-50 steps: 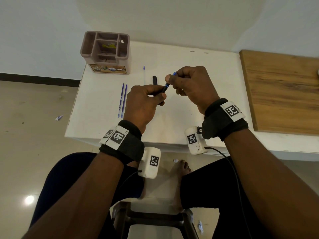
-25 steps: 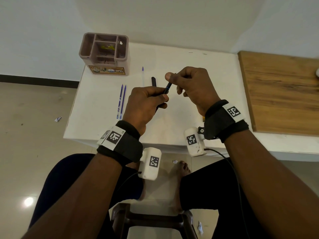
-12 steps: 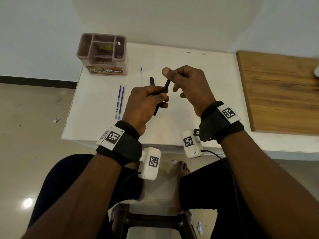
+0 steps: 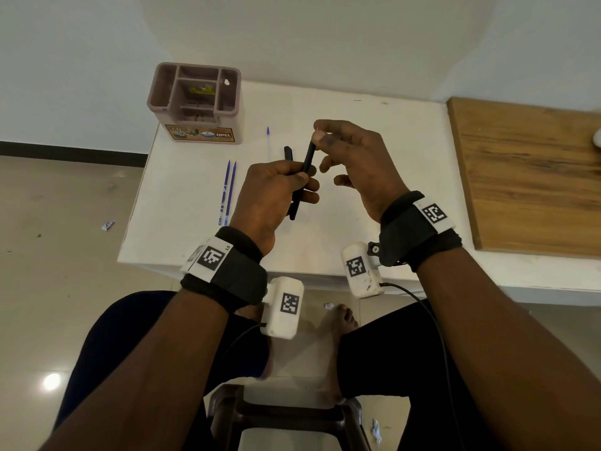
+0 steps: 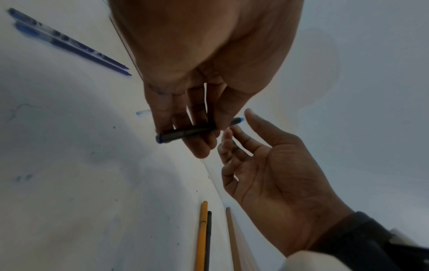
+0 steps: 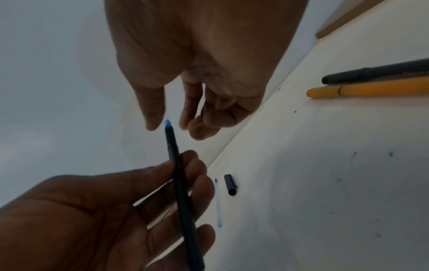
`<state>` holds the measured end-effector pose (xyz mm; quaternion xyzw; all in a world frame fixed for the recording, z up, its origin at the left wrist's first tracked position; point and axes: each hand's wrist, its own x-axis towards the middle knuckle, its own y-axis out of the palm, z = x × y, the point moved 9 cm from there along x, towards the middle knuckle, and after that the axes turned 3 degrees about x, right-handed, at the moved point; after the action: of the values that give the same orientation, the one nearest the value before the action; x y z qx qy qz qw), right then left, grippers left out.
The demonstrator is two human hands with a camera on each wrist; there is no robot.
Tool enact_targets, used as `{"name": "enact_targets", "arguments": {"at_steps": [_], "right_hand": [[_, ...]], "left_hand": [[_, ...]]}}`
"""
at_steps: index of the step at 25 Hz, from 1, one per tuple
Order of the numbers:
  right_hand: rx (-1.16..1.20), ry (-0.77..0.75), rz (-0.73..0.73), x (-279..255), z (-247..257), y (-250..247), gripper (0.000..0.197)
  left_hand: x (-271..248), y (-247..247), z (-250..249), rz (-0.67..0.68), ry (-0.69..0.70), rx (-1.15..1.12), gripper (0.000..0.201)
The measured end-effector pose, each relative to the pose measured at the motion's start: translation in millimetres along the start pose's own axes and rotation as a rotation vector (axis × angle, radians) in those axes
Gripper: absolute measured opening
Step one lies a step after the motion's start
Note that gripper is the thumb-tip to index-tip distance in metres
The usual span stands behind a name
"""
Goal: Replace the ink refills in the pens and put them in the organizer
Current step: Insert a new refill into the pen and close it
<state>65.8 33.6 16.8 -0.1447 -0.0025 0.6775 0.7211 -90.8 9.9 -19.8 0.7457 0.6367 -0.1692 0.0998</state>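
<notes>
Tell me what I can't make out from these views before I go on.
- Brown plastic organizer: head view only; the contents of its compartments are too small to identify.
- Slim black pen barrel: the left hand covers its middle.
- Yellow pen and dark grey pen: cut off by the right wrist frame edge.
- Right hand: whether it touches the barrel's blue tip is unclear.

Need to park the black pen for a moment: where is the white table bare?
Bare: the table right of the hands, up to the wooden board; also between the refills and the left edge. Crowded: around the cap and empty refill, by the organizer.
</notes>
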Motion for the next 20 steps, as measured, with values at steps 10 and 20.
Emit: {"name": "enact_targets", "arguments": {"at_steps": [10,20], "right_hand": [[-0.144,-0.197,-0.023,4,7,7,0.018],[-0.153,-0.03,-0.078,39,-11,26,0.032]], "left_hand": [[-2,-6,1,-0.039,0.056,0.06,0.022],[0,-36,21,-0.16,-0.06,0.169,0.021]]}}
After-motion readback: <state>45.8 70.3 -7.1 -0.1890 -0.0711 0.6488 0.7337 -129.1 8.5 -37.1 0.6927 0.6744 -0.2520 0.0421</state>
